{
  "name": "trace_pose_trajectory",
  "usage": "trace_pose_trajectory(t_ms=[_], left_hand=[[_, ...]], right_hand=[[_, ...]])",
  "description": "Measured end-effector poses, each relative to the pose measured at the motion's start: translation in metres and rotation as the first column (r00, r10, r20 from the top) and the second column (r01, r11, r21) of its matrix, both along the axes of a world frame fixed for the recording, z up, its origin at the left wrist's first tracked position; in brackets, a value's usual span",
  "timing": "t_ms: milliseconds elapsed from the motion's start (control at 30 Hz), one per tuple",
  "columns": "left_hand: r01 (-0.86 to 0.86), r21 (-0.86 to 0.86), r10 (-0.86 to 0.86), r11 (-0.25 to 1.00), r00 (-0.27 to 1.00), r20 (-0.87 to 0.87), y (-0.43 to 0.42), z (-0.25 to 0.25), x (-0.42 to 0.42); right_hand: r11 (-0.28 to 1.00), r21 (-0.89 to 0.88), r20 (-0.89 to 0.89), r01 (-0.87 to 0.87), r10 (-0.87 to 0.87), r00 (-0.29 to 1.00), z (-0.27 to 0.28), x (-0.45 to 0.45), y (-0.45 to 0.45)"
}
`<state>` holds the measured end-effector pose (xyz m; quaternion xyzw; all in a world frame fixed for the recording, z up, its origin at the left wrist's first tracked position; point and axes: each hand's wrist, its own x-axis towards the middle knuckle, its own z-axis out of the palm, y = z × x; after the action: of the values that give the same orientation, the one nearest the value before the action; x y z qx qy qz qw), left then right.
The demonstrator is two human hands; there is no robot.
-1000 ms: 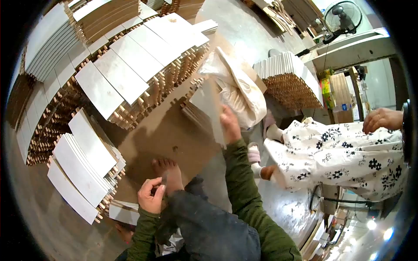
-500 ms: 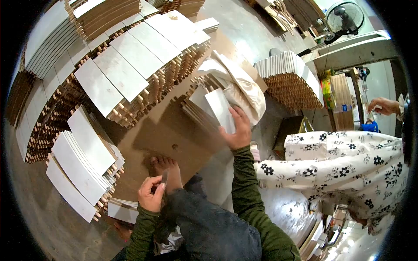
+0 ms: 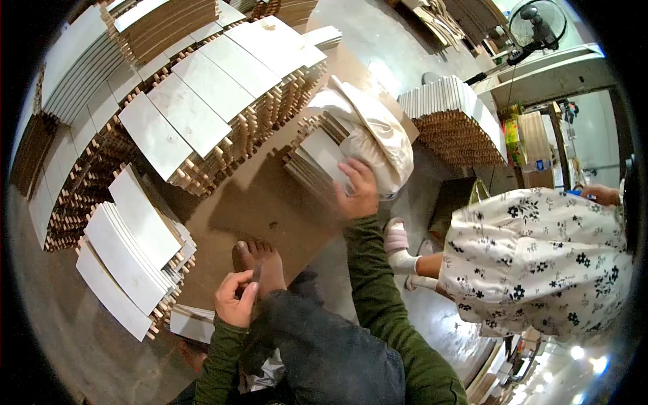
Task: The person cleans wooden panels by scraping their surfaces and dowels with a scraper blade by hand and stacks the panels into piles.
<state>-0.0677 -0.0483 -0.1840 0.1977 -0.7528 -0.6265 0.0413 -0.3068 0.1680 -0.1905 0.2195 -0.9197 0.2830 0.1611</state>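
Note:
My left hand (image 3: 236, 300) is closed, pinching a small flat greyish strip (image 3: 256, 271) upright between thumb and fingers, just above my bare foot. I cannot make out what kind of piece it is. My right hand (image 3: 358, 190) has its fingers spread over the right edge of a white panel (image 3: 320, 154), the thumb slightly blurred. That panel lies on a small stack of panels with wooden pegs. A cream cloth bundle (image 3: 385, 152) presses against the stack's right side, beside my fingers.
White panels with pegs (image 3: 212, 91) are stacked high behind. Smaller stacks (image 3: 128, 260) stand at the left. Another panel stack (image 3: 452, 121) stands beyond the cloth. A brown board (image 3: 236, 209) covers the floor. A person in a flowered garment (image 3: 533, 263) stands at the right; a fan (image 3: 536, 23) is behind.
My right hand has moved slightly left and up, off the tilted white panel it was touching, which no longer shows separately. The person at the right has shifted, showing their feet. My left hand stays put.

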Motion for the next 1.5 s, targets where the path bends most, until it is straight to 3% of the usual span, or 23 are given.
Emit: trace_pose_trajectory(t_ms=[67,100,167,200,267,300,367,433,500,700,767,867,900,967,1100,1433,1500], left_hand=[[0.002,-0.01,-0.002,1.0,1.0,0.001,-0.001,0.002,0.0],[-0.002,0.001,0.002,1.0,1.0,-0.001,-0.001,0.003,0.0],[-0.006,0.013,0.006,1.0,1.0,-0.004,0.0,0.003,0.001],[-0.007,0.04,0.006,0.999,1.0,0.026,0.001,0.003,0.002],[-0.009,0.07,0.005,0.998,0.999,0.053,0.002,0.001,0.003],[-0.007,0.055,0.004,0.998,0.999,0.04,0.002,-0.001,0.003],[-0.004,0.042,0.002,0.999,0.999,0.033,0.003,-0.002,0.003],[-0.002,0.071,0.001,0.998,1.0,0.019,0.005,-0.002,0.001],[0.002,0.07,-0.003,0.998,1.0,0.021,0.005,-0.003,0.0],[-0.013,0.068,0.01,0.998,0.999,0.035,0.005,0.01,-0.004],[-0.017,0.069,0.015,0.997,0.999,0.029,0.004,0.006,-0.002],[-0.023,0.054,0.021,0.998,0.999,0.029,0.007,-0.002,-0.001],[-0.032,0.095,0.028,0.995,0.999,0.037,0.007,-0.009,0.001],[-0.019,0.193,0.026,0.981,0.999,-0.034,0.01,-0.01,-0.001],[0.017,0.158,-0.013,0.987,1.0,-0.028,0.007,-0.011,-0.001],[-0.04,0.155,0.028,0.987,0.997,0.079,0.008,-0.012,0.005],[-0.049,0.185,0.032,0.981,0.995,0.095,0.01,-0.01,0.003]], right_hand=[[0.993,0.03,-0.238,0.116,-0.106,0.965,0.021,0.002,0.0],[0.993,0.03,-0.239,0.117,-0.106,0.965,0.027,0.0,0.002],[0.846,0.111,-0.462,0.522,-0.421,0.78,0.038,-0.01,0.01],[0.845,0.109,-0.464,0.524,-0.423,0.778,0.037,-0.014,0.021],[0.888,0.14,-0.15,0.439,-0.419,0.895,0.034,-0.024,0.042],[0.888,0.14,-0.153,0.437,-0.417,0.896,0.034,-0.028,0.048],[0.877,-0.027,0.04,0.479,-0.478,0.878,0.044,-0.028,0.048],[0.856,-0.118,-0.003,0.504,-0.507,0.862,0.048,-0.032,0.048],[0.876,-0.159,-0.254,0.456,-0.482,0.839,0.051,-0.041,0.054],[0.815,-0.174,-0.244,0.552,-0.579,0.778,0.047,-0.055,0.062],[0.828,0.216,-0.252,0.517,-0.464,0.849,0.04,-0.051,0.063],[0.841,0.2,-0.427,0.503,-0.387,0.817,0.04,-0.026,0.04],[0.911,0.146,-0.406,0.385,-0.299,0.864,0.036,-0.016,0.038],[0.926,0.182,-0.23,0.331,-0.287,0.93,0.033,0.008,0.022],[0.964,0.075,-0.127,0.255,-0.245,0.961,-0.002,0.029,0.015],[0.933,0.15,-0.137,0.326,-0.307,0.942,-0.018,0.027,0.031],[0.943,0.058,-0.16,0.329,-0.316,0.935,-0.009,0.032,0.023]])
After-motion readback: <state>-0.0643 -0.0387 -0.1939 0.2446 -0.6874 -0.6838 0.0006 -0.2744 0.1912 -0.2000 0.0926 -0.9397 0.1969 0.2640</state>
